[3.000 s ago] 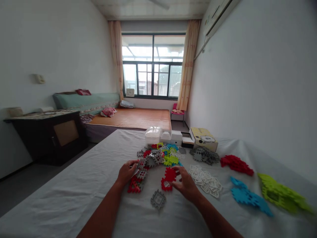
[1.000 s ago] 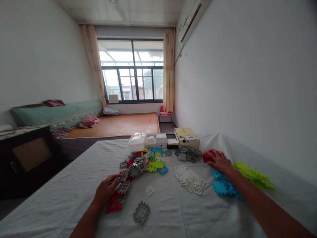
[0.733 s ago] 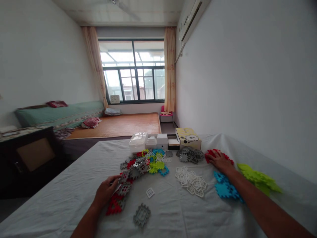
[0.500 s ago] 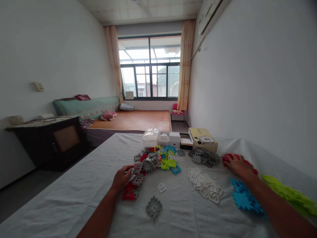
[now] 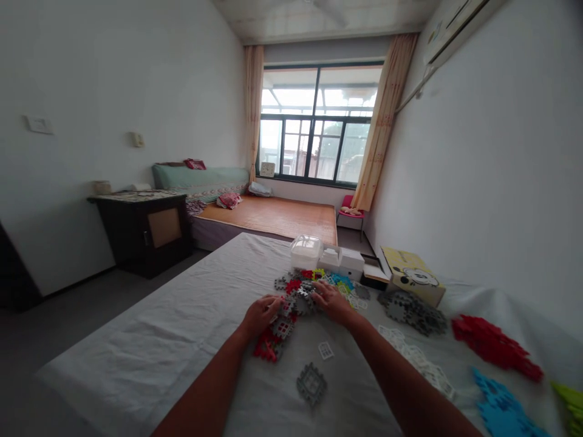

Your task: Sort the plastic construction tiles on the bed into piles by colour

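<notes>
A mixed pile of toothed plastic building tiles [image 5: 269, 347] in grey, red, lime and blue lies mid-table. My left hand [image 5: 262, 317] is at the pile's left edge, fingers curled together against the grey and red tiles; what they hold is hidden. Over the pile's right side is my right hand [image 5: 336, 304], its fingers apart and their tips touching or just above the grey tiles. Nearer to me, a white window-shaped panel [image 5: 325, 350] and a square grey tile piece [image 5: 312, 383] lie on the cloth.
Sorted piles sit to the right: grey tiles [image 5: 412, 312], white panels [image 5: 421, 364], red tiles [image 5: 496, 346], blue tiles [image 5: 505, 403] and lime tiles [image 5: 569, 397]. Behind stand a clear plastic box [image 5: 306, 250], small white boxes [image 5: 351, 262] and a yellow carton [image 5: 412, 273].
My right hand has left the red pile and come across to the mixed pile. My left hand stays by that pile's left edge. The view has turned left.
</notes>
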Tool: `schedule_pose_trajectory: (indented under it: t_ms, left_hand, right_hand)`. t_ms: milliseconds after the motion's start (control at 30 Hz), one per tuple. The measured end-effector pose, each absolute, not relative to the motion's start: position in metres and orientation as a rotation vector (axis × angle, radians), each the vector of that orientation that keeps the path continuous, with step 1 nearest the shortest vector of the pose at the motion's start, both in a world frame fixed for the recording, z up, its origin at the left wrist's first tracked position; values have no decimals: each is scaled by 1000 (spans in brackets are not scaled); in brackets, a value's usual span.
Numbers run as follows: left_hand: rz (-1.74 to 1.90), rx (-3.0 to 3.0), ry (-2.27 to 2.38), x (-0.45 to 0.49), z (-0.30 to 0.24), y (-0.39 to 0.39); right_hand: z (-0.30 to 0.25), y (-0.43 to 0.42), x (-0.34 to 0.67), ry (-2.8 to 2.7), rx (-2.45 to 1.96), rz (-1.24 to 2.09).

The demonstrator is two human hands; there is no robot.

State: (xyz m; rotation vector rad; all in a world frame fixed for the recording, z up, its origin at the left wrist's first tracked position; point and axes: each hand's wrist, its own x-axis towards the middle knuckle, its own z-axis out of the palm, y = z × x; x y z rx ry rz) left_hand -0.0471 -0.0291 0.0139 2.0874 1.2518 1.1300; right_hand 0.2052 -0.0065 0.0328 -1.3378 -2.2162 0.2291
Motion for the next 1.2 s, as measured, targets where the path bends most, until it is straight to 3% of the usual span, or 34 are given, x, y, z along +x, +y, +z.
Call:
schedule_pose_trajectory:
  t_ms: [200, 467, 667, 833, 1000, 1200]
  left_hand:
    - [1237, 2089, 1365, -47, 7, -22]
    - [1209, 2156, 1406, -42, 4, -18]
    - [1195, 2150, 1441, -41, 3, -17]
    - [1190, 2188, 1418, -38, 2, -19]
    - [1215, 2179, 1414, -36, 0, -21]
    - [1443, 2019, 1536, -38, -1, -15]
  right_hand:
    - [23, -21, 192, -2321, -1227, 240]
    - [26, 62, 292, -1939, -1792, 112]
    - [-15, 54, 278, -1870, -1877, 115]
    - [-19, 14, 238, -1820, -1606, 283]
    - [26, -12, 203, -1743, -1258, 519]
    - [66, 37, 131, -2161, -1162, 281]
